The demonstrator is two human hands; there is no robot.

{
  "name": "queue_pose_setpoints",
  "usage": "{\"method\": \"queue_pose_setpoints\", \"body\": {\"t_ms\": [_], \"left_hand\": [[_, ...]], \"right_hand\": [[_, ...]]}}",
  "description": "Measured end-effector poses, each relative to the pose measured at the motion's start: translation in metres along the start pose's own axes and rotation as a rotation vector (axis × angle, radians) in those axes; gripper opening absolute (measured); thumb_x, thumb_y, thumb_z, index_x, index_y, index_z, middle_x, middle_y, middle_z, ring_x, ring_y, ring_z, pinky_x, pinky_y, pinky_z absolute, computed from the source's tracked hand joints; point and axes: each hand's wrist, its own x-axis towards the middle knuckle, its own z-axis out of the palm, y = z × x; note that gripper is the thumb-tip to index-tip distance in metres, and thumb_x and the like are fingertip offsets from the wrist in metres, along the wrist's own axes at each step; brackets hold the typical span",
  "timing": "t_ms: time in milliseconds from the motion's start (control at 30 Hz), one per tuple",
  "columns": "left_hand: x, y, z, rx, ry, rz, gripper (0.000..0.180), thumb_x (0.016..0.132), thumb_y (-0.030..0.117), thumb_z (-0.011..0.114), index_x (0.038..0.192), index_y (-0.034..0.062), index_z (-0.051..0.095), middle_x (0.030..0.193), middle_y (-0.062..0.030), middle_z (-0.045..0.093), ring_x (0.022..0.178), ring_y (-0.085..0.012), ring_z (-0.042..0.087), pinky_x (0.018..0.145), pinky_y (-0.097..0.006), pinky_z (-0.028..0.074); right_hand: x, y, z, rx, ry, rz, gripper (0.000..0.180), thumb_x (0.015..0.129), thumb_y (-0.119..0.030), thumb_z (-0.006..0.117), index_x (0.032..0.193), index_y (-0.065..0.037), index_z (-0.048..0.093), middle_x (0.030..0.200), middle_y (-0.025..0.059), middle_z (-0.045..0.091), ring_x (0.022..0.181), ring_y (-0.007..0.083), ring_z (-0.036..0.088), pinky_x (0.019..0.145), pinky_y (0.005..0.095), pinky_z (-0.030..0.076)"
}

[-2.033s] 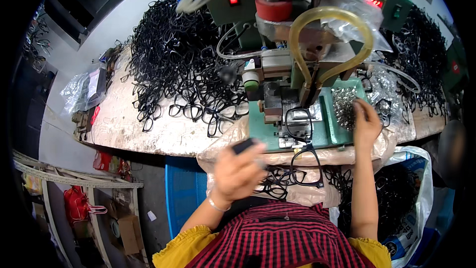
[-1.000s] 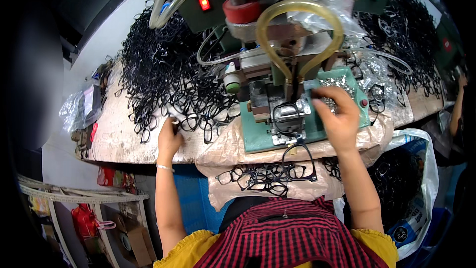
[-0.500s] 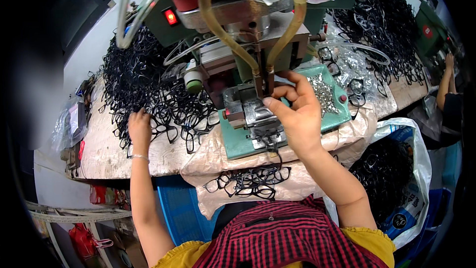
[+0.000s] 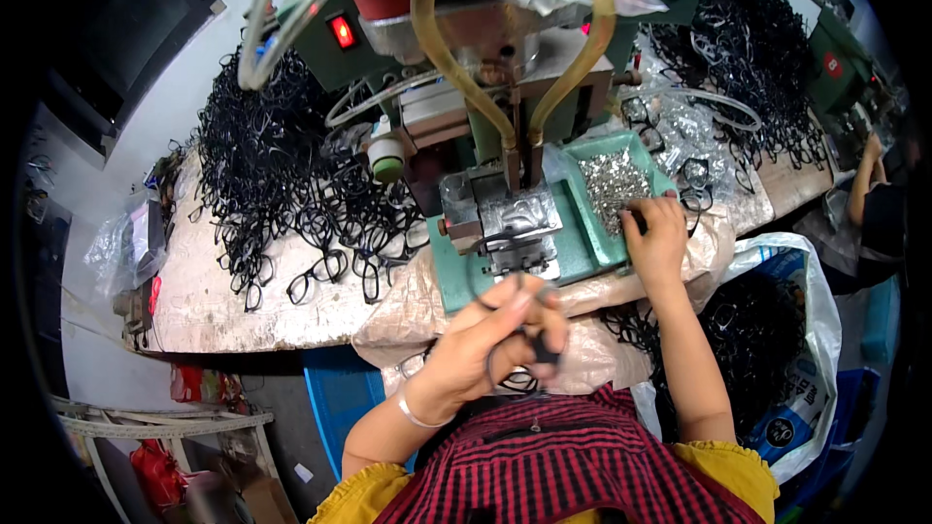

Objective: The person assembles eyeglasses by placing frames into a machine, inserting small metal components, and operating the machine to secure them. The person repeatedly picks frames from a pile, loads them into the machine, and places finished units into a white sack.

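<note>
My left hand (image 4: 490, 335) is closed on a black eyeglass frame (image 4: 546, 347) in front of the press machine (image 4: 505, 199), low over the wrapped table edge; motion blurs its fingers and the frame. At the near side of a green tray (image 4: 612, 250), my right hand (image 4: 657, 243) has its fingertips bent together by a heap of small shiny metal parts (image 4: 610, 184). Whatever they pinch is too small to make out. Between the hands, a dark piece lies across the machine's metal fixture (image 4: 519, 243).
A large pile of black eyeglass frames (image 4: 262, 126) covers the table at left, another pile (image 4: 748, 68) the far right. Hoses (image 4: 424, 29) loop down to the machine's head. A white sack (image 4: 820, 301) of dark frames stands right, near another person's arm (image 4: 864, 180).
My left hand has come from the frame pile to the front of the machine, bringing an eyeglass frame. My right hand has left the machine's fixture for the parts tray.
</note>
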Motion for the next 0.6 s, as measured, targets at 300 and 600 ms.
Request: {"method": "queue_pose_setpoints", "body": {"t_ms": [300,600], "left_hand": [[0.040,-0.020,0.002,-0.454,-0.023,-0.020,0.036,0.108,0.037,0.034,0.110,0.0075,0.056,0.103,-0.0169,0.069,0.080,-0.0217,0.068,0.072,-0.041,0.061],[0.033,-0.026,-0.019,-0.365,-0.149,0.007,0.054,0.106,0.048,0.033,0.130,0.0016,0.048,0.114,-0.0230,0.066,0.101,-0.0311,0.067,0.092,-0.044,0.055]], "right_hand": [[0.030,-0.009,0.006,0.083,-0.020,0.146,0.010,0.077,-0.014,0.074,0.083,-0.007,0.071,0.088,0.0092,0.063,0.090,0.0309,0.057,0.082,0.0403,0.046],[0.049,-0.003,0.038,0.003,-0.184,-0.220,0.017,0.082,-0.006,0.065,0.099,-0.007,0.065,0.121,0.0120,0.063,0.119,0.0332,0.055,0.086,0.0428,0.048]]}}
